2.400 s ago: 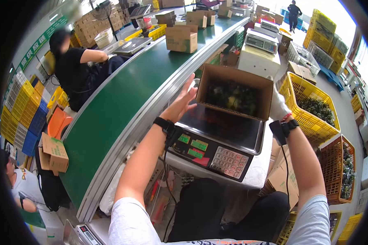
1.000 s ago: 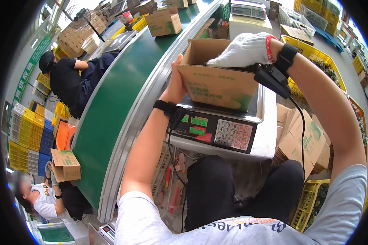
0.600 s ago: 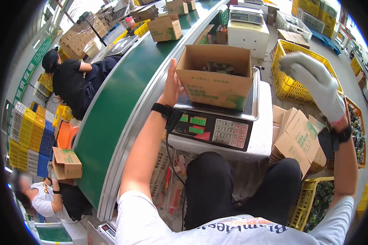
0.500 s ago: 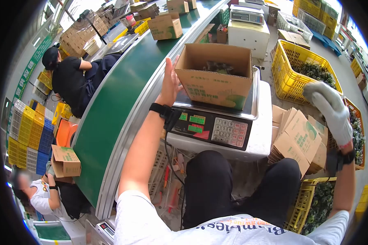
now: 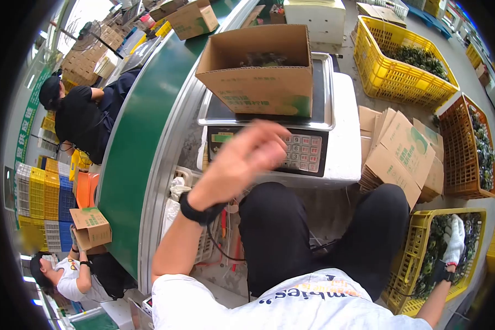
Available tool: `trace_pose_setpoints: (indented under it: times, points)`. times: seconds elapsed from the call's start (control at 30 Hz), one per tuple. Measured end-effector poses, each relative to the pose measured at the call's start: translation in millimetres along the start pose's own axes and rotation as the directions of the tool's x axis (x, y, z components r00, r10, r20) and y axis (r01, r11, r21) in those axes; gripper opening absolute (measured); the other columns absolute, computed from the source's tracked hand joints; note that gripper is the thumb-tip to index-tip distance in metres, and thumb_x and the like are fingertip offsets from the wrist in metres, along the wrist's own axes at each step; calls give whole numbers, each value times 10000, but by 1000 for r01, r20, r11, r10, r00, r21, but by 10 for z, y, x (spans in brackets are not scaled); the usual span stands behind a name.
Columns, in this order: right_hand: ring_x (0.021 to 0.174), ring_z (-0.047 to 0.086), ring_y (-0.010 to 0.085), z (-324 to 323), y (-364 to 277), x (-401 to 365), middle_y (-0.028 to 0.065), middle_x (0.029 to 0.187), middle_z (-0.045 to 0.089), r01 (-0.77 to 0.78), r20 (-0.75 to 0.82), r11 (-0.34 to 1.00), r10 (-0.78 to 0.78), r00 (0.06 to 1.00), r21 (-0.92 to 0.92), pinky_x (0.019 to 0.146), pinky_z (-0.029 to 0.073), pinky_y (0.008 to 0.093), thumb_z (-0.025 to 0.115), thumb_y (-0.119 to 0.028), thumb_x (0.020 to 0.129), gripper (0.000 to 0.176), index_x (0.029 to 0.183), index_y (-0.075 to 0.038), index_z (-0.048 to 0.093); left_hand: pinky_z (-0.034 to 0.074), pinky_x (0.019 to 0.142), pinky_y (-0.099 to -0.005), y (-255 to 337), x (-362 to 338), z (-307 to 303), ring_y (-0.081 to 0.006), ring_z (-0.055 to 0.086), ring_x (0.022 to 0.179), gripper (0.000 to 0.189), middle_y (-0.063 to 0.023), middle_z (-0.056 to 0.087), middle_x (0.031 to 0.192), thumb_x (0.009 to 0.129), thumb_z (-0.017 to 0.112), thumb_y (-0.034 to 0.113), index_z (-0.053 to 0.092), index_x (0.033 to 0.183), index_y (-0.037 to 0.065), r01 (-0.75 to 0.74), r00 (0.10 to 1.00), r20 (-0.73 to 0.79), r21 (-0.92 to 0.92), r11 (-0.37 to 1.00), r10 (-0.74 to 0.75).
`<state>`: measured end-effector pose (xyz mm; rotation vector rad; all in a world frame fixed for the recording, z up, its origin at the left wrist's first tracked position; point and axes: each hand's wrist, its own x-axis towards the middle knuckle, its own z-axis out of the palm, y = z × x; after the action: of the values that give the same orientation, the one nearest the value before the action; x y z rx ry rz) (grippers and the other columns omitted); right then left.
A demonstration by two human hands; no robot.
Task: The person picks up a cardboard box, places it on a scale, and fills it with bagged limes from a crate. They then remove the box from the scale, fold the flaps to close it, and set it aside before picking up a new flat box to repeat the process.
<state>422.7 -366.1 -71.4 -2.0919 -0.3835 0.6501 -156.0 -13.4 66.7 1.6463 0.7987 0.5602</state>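
1. Left hand (image 5: pixel 247 157), empty and loosely curled, has left the cardboard box (image 5: pixel 258 88), which sits at 12 o'clock on the scale (image 5: pixel 344 154).
2. Gloved right hand (image 5: pixel 455 242) has dropped into the yellow crate (image 5: pixel 404 269) at 4 o'clock; its grip is indiscernible.

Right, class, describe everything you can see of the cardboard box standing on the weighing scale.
The cardboard box is plain brown board with green printing low on its near face. Its top is open, and dark green produce lies inside. It stands upright on the steel pan of the weighing scale, beside the green conveyor belt. Nothing else touches it.
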Motion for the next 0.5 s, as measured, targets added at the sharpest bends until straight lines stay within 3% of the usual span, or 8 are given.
trace_pose_setpoints:
  times: [0.1,0.27,0.3,0.37,0.4,0.43,0.47,0.5]
  points:
    - [1171,583,184,-435,1282,382,75,1335,614,-53,-110,986,35,993,-159,988,447,326,574,-388,1031,455,1377,-92,576,498,933,-406,-96,-34,519,-305,633,1063,584,-140,647,1153,973,633,453,552,1370,32,-337,852,517,422,842,81]
    - [1280,549,221,-678,1915,87,102,1417,585,-110,-98,896,75,992,-429,1059,432,336,527,-419,1037,505,1396,-66,564,493,913,-453,-153,37,799,-367,616,1051,595,-179,646,1099,909,683,434,581,1327,23,-341,854,518,625,702,-47]
    - [1282,544,213,-1001,2516,162,99,1420,583,151,33,771,-166,986,-619,1069,422,333,528,-438,1035,515,1391,-69,574,495,914,-453,-119,78,817,-372,616,1058,594,-180,650,1122,905,698,410,579,1338,23,-318,861,506,618,719,-55]
    - [859,646,153,-1116,2905,70,24,1038,667,154,-61,824,-222,973,-546,694,537,317,551,-381,1038,322,1214,-132,653,487,906,-438,-98,106,847,-368,616,1061,598,-177,651,1133,878,728,371,577,1350,37,-282,860,496,654,702,-117]
    - [631,548,82,-1172,3013,54,-34,815,581,115,-80,908,-160,984,-403,476,407,256,568,-349,1032,188,1005,-175,632,483,903,-433,-117,96,856,-369,615,1057,598,-176,651,1128,866,740,354,579,1350,42,-250,870,466,698,671,-160]
    - [565,479,69,-941,2425,-225,-58,749,534,-136,-171,991,133,976,-11,434,323,238,589,-355,1020,202,908,-188,573,480,903,-428,-159,79,885,-370,613,1055,599,-174,651,1123,857,750,337,578,1351,45,-263,875,453,744,614,-174]
    - [808,624,145,-1095,2361,-275,20,983,666,-361,56,890,360,931,279,658,514,321,542,-365,1032,319,1229,-139,649,477,903,-423,-168,63,907,-371,611,1053,602,-171,651,1118,847,761,321,578,1352,49,-260,889,419,797,546,-188]
    - [745,568,114,-822,1793,-489,-13,890,601,-380,-179,905,413,893,191,605,478,292,544,-322,1032,255,1189,-149,644,477,903,-423,-162,97,945,-371,611,1053,602,-171,651,1118,847,761,321,578,1352,49,-294,873,453,784,546,-180]
